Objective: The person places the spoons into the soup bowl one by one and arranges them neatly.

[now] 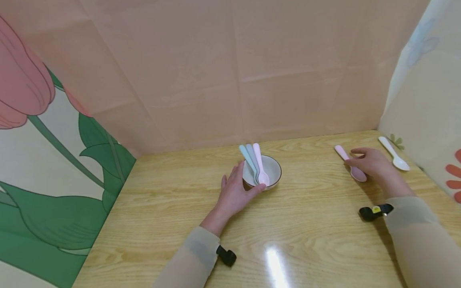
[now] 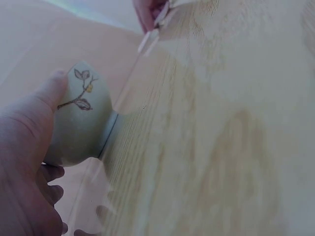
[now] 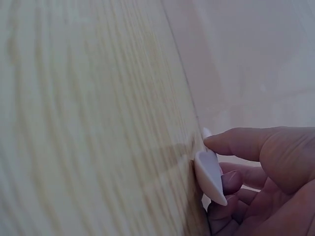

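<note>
Head view, close to what I saw from my spot in the room, had the pink spoon (image 1: 357, 174) under the right hand (image 1: 371, 164), low over the wooden surface (image 1: 180, 208). Its handle slanted toward the far edge, its scoop toward the person. The thumb lay across the handle partway down, with the forefinger bent a little apart from it; from the right wrist, the thumb tip met the spoon while curled fingers sat behind the scoop. Whether they had closed on it, I couldn't tell.

Over to the left, the left hand (image 1: 235, 193) gripped a small bowl (image 1: 273, 168), thumb at the near rim and fingers spread round its left side. A blue spoon (image 1: 245, 153), a grey-blue spoon (image 1: 250, 152) and a lilac spoon (image 1: 264, 177) leaned together inside, handles poking past the far rim.

A wide stretch of wood ran between the bowl and the right hand, and another to the left of the left hand. Behind the bowl, the far edge met a pink backdrop (image 1: 187, 100). Room was tighter on the right: a white spoon (image 1: 399, 163) lay just beyond the right hand, near the side edge and the pale backdrop (image 1: 425, 108).
</note>
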Demonstrator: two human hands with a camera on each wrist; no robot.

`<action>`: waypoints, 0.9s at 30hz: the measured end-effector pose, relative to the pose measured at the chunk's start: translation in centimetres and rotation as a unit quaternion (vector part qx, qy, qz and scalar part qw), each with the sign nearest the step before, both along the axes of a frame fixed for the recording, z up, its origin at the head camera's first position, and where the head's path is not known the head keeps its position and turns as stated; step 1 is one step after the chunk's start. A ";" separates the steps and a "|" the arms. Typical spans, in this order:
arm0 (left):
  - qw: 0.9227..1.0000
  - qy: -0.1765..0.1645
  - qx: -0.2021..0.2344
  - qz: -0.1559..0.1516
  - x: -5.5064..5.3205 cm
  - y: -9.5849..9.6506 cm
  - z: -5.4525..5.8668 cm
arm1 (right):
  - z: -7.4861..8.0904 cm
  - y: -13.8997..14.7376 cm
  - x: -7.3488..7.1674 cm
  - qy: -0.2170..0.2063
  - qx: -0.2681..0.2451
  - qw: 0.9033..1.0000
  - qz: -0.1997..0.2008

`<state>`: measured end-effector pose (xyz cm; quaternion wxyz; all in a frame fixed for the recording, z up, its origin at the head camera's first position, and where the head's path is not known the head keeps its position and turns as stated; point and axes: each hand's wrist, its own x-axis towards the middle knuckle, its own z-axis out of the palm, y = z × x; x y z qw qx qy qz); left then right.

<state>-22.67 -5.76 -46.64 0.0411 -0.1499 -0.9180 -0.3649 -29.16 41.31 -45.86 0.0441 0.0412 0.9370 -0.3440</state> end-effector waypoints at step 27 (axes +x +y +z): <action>1.000 -0.003 0.005 -0.001 -0.1 0.1 -0.1 | 7.5 -8.0 2.4 0.079 -0.097 0.991 0.039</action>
